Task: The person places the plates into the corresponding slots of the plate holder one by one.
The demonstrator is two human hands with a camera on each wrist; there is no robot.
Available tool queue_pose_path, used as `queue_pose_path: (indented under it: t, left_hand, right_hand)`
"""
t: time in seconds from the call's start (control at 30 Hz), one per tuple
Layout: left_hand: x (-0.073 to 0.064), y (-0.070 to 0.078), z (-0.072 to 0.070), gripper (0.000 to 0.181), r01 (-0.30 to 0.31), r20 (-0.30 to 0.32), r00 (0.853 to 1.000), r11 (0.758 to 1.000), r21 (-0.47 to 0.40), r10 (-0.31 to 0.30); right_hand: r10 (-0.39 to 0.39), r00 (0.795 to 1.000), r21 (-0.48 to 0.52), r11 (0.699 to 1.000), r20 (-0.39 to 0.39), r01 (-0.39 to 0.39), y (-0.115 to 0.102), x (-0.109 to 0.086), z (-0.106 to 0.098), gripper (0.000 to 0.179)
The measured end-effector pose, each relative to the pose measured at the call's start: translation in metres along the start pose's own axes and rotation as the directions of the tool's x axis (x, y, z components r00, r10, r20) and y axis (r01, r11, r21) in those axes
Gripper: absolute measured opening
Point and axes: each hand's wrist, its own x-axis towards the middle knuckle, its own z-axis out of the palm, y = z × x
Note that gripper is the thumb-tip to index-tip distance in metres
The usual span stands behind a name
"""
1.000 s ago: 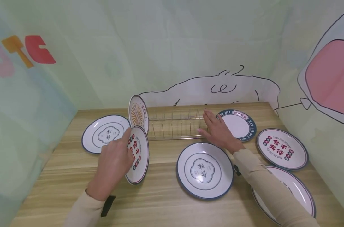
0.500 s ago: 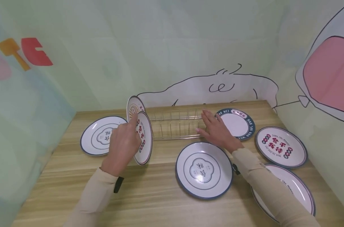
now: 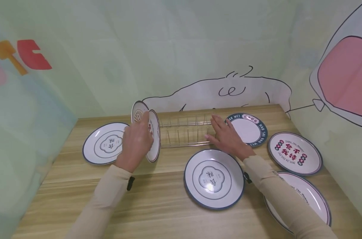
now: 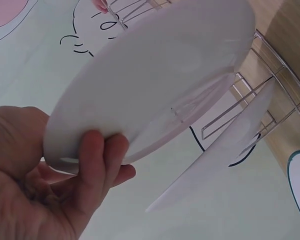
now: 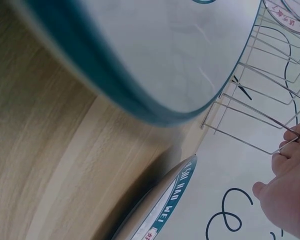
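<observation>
My left hand (image 3: 136,142) pinches the rim of a white plate (image 3: 155,137) with red lettering and holds it upright at the left end of the wire dish rack (image 3: 184,144). In the left wrist view the fingers (image 4: 94,157) lie against the plate's pale underside (image 4: 155,75). Another plate with an orange sunburst (image 3: 138,111) leans in the rack just behind. At the rack's right end, my right hand (image 3: 227,135) grips the end wire. Its fingertips (image 5: 289,147) are at that wire in the right wrist view. Whether the held plate touches the wires is unclear.
A blue-rimmed plate (image 3: 94,146) lies left of the rack, and another (image 3: 196,192) lies in front. On the right are a teal-rimmed plate (image 3: 246,131), a red-lettered plate (image 3: 306,146) and a large plate (image 3: 316,202), partly under the right sleeve. Behind the table (image 3: 157,212) hangs a printed backdrop.
My left hand has carried the red-lettered plate away from me and slightly right, up to the rack's left end, where it now overlaps the sunburst plate. My right hand has stayed on the rack.
</observation>
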Motion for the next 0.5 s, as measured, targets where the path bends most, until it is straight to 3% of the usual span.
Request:
queue_pose_path:
  t: [0.1,0.33,0.5]
  left_hand:
    - [0.004,0.001,0.005,0.044,-0.023,-0.023,0.999,1.0,0.006,0.024]
    - [0.015,0.0,0.009,0.056,-0.033,-0.006,0.999,0.999,0.038,0.034]
    - [0.023,-0.003,0.014,0.055,-0.041,-0.025,0.999,0.999,0.03,0.042]
  right_hand:
    - [0.005,1.0,0.001,1.0,0.001,-0.005,0.001,0.0,0.0,0.079]
    - [0.013,1.0,-0.014,1.0,0.011,-0.013,0.0,0.001,-0.001,0.08]
    - [0.013,1.0,-0.009,1.0,0.01,-0.013,-0.001,0.0,-0.001,0.08]
